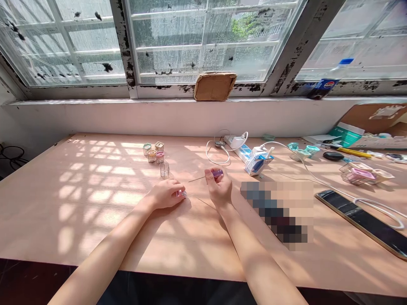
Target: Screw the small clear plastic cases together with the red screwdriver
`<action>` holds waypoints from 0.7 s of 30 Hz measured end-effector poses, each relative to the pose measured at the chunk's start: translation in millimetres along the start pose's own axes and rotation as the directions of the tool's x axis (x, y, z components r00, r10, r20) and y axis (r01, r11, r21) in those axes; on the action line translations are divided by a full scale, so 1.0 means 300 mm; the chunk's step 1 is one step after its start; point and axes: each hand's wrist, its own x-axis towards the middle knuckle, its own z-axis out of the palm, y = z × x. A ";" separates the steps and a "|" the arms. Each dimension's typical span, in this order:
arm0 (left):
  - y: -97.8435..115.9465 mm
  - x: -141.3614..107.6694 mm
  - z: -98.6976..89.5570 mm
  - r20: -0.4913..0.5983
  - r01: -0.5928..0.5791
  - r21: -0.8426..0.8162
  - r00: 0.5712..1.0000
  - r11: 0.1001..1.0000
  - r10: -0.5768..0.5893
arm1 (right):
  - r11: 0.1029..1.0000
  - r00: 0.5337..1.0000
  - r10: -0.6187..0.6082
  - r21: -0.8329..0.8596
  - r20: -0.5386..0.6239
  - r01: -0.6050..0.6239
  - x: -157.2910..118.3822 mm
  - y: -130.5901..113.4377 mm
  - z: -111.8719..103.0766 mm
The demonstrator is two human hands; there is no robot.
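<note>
My right hand (220, 186) is closed around the purple handle of a thin screwdriver (197, 179), whose metal shaft points left above the table. Resting low on the wood, my left hand (168, 194) has its fingers curled over a small pink and clear piece (181, 194), mostly hidden by the fingers. Just beyond that hand stands a small clear box (164, 170). Behind it sits a cluster of little boxes with coloured tops: a green one (147, 148), a pink one (160, 157), an orange one (151, 156) and a tan one (159, 146).
A power strip (243, 151) with white plugs and cables lies beyond my right hand, beside a blue-white carton (257, 163). Rightward are a phone (362, 220), pink containers (362, 175), teal containers (311, 150) and a yellow-handled tool (352, 151). A bottle (329, 84) stands on the sill.
</note>
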 end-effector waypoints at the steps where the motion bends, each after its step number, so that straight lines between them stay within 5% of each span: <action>1: -0.012 -0.011 -0.012 -0.037 -0.004 -0.017 0.999 1.000 0.004 | 0.999 1.000 0.026 0.032 -0.013 -0.025 0.000 0.004 -0.001; 7: -0.102 -0.074 -0.083 -0.324 0.067 -0.193 0.937 0.979 -0.128 | 0.980 0.991 0.082 0.171 0.106 -0.100 -0.017 0.008 0.025; 12: -0.142 -0.083 -0.057 -0.280 0.120 -0.360 0.932 0.925 -0.230 | 0.974 0.969 0.140 0.147 0.205 -0.172 -0.029 0.013 0.047; 21: -0.138 -0.066 -0.038 -0.233 0.102 -0.494 0.941 0.863 -0.245 | 0.953 0.936 0.224 0.139 0.272 -0.268 -0.034 0.047 0.061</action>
